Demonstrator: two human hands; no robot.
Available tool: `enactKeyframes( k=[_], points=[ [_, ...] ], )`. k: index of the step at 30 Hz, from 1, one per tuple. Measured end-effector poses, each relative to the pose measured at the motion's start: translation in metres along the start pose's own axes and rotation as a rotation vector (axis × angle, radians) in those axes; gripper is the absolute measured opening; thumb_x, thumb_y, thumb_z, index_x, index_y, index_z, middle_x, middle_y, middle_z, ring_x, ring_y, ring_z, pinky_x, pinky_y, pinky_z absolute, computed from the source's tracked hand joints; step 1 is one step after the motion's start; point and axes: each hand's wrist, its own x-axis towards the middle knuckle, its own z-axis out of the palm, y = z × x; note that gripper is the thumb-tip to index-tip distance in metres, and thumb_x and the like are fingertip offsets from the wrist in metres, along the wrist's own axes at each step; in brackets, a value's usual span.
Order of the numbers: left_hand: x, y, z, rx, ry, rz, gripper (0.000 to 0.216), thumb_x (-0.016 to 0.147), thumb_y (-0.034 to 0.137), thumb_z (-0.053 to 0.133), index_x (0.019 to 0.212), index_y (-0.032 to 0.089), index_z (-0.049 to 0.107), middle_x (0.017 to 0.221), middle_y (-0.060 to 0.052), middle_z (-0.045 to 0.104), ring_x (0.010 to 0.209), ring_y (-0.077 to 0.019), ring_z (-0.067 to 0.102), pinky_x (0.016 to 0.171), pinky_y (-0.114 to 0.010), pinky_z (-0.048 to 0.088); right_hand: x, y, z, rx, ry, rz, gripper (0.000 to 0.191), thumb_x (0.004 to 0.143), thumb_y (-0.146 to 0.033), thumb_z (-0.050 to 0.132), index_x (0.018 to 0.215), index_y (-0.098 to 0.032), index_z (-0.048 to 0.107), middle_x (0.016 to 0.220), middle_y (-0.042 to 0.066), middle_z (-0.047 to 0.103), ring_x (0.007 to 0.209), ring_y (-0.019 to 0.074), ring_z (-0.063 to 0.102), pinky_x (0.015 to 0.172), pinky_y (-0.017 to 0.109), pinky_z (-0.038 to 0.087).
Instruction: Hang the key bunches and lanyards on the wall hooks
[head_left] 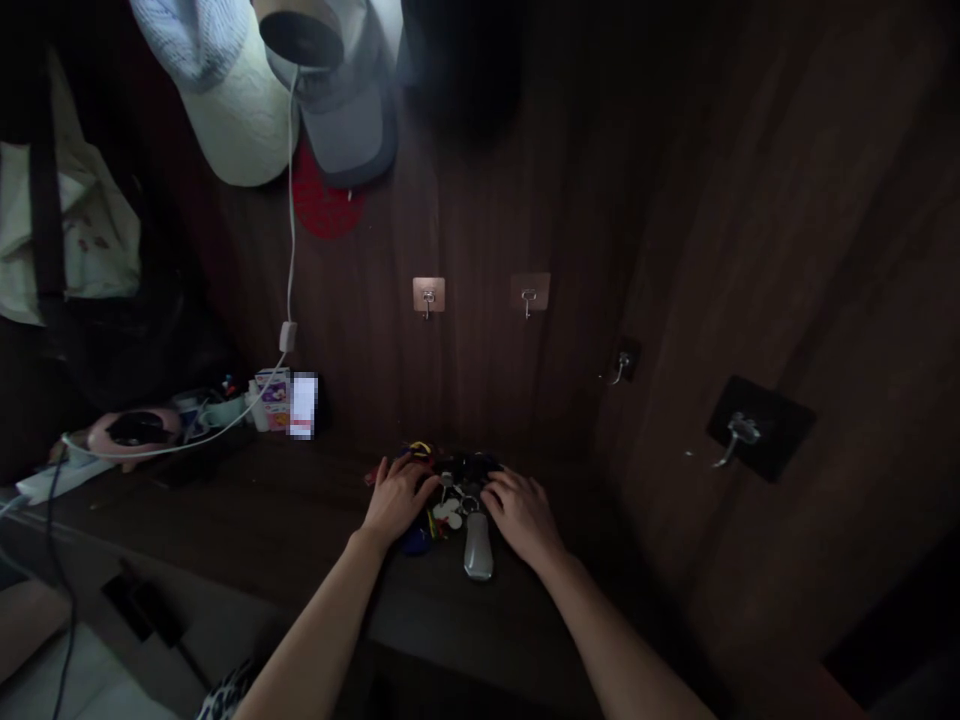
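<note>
On the tabletop [262,530], a grey key fob [478,547] points toward the person, nearer the right hand [523,518] than the left [397,497]; fingers [504,487] rest curled on the keys [457,475], grip unclear.

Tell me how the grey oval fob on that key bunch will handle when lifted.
The grey oval fob looks smooth and rounded, so it may slip when gripped. Hanging from a metal ring, it would probably swing loosely. Lying flat on the dark wooden surface, it seems unlikely to roll.
</note>
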Motion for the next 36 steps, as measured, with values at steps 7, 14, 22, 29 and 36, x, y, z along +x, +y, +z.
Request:
enactKeyframes(
  k=[7, 14, 22, 29, 36],
  points=[
    [-0.004, -0.015, -0.007, -0.253, 0.130, -0.154, 0.032, 0.086, 0.041, 0.038, 0.097, 0.021, 0.061, 0.101, -0.005, 0.066, 0.101, -0.0203, 0.058, 0.090, -0.031, 0.041, -0.003, 0.020, -0.006, -0.025, 0.070, 0.109, 0.025, 0.086, -0.023, 0.041, 0.080, -0.023, 0.065, 0.086, 0.005, 0.067, 0.086, 0.0195, 0.058, 0.077, 0.032, 0.039],
    [-0.012, -0.026, -0.015, -0.042, 0.223, -0.287, 0.029, 0.082, 0.031, 0.044, 0.103, 0.023, 0.062, 0.115, -0.005, 0.062, 0.109, -0.0215, 0.054, 0.097, -0.036, 0.037, -0.009, -0.007, -0.012, 0.324, -0.129, -0.238, 0.020, 0.082, -0.025, 0.051, 0.094, -0.027, 0.066, 0.104, 0.002, 0.064, 0.100, 0.0176, 0.056, 0.089, 0.034, 0.040],
    [-0.013, -0.025, -0.010, -0.086, -0.139, 0.050, 0.055, 0.071, 0.007, 0.039, 0.113, 0.037, 0.059, 0.126, 0.008, 0.055, 0.131, -0.0207, 0.032, 0.109, -0.048, 0.015, -0.005, 0.000, -0.005, 0.192, 0.019, -0.001, 0.011, 0.077, -0.026, 0.058, 0.083, -0.025, 0.067, 0.102, 0.004, 0.062, 0.101, 0.0215, 0.054, 0.087, 0.039, 0.039],
    [-0.012, -0.036, -0.014, -0.313, 0.166, -0.182, 0.030, 0.068, 0.008, 0.034, 0.056, 0.021, 0.058, 0.093, -0.002, 0.068, 0.093, -0.0169, 0.061, 0.090, -0.031, 0.044, -0.004, 0.012, -0.008, 0.161, 0.133, 0.109, 0.018, 0.079, -0.020, 0.047, 0.085, -0.025, 0.064, 0.095, 0.004, 0.064, 0.095, 0.0230, 0.054, 0.082, 0.038, 0.040],
    [-0.013, -0.032, -0.021, -0.513, 0.433, -0.472, 0.019, 0.076, 0.019, 0.035, 0.086, 0.021, 0.050, 0.092, -0.004, 0.061, 0.077, -0.0139, 0.063, 0.069, -0.025, 0.051, 0.003, 0.012, -0.012, 0.675, 0.321, 0.224, 0.021, 0.078, -0.032, 0.050, 0.088, -0.020, 0.063, 0.090, 0.007, 0.065, 0.086, 0.0205, 0.058, 0.078, 0.035, 0.044]
  ],
)
